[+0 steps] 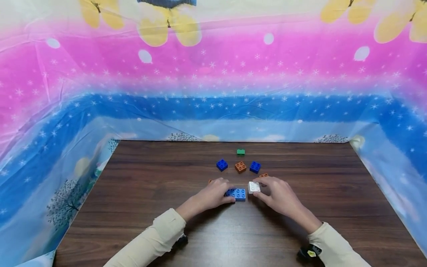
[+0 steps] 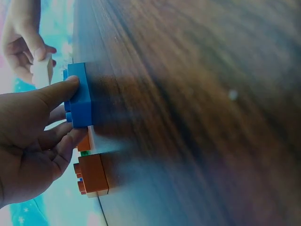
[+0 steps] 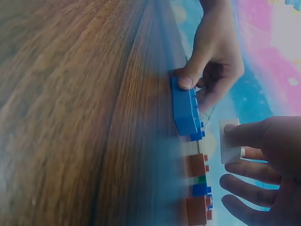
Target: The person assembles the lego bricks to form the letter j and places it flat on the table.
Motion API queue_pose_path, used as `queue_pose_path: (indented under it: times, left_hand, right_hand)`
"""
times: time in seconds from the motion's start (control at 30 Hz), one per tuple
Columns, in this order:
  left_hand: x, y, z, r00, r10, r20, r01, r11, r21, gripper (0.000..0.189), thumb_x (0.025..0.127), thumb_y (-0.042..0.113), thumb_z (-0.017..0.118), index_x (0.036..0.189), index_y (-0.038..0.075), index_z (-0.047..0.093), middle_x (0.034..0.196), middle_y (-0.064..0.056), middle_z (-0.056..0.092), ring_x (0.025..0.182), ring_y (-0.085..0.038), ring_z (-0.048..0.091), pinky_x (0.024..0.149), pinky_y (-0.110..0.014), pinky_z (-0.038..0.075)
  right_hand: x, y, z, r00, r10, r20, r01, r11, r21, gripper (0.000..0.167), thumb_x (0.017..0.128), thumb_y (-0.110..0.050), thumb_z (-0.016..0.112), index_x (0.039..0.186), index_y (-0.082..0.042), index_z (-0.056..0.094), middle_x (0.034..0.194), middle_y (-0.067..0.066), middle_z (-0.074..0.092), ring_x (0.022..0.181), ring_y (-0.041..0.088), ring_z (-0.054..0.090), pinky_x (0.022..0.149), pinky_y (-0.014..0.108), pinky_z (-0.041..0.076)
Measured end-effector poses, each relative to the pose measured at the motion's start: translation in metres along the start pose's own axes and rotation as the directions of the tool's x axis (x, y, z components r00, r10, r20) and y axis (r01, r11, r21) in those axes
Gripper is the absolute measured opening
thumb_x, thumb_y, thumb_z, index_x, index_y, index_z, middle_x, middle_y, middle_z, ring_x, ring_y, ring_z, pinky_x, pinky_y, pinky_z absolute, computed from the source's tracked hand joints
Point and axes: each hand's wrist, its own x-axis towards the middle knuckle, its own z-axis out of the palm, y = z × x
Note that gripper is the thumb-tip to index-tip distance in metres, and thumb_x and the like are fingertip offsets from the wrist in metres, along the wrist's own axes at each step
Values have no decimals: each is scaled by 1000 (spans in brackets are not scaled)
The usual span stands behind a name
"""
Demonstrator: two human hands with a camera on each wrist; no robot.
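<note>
My left hand pinches a long light blue toy building brick by its left end, thumb at the near side. The brick lies studs up on the table, as the right wrist view shows with its blue side. Just to its right, my right hand holds a white square brick between thumb and fingers. In the right wrist view this white brick is raised off the tabletop, higher than the light blue one, with a gap between the two.
Beyond the hands sit two dark blue bricks, an orange brick between them and a green brick farther back. Another orange brick is partly covered by the right hand; one more stands by the left. Patterned cloth surrounds the wooden table.
</note>
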Motion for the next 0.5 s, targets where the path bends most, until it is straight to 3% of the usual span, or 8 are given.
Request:
queue_pose_path:
  times: [0.5]
  left_hand:
    - [-1,0,0,999,35,-24,-35,999,26,45,99,34,69,135,8,67,121,-7,70,109,-20,63,94,-36,51]
  right_hand:
    - [6,-11,9,999,-25,29,24,1000,11,36,88,-27,83,120,-15,74,113,3,74,92,17,71,74,38,56]
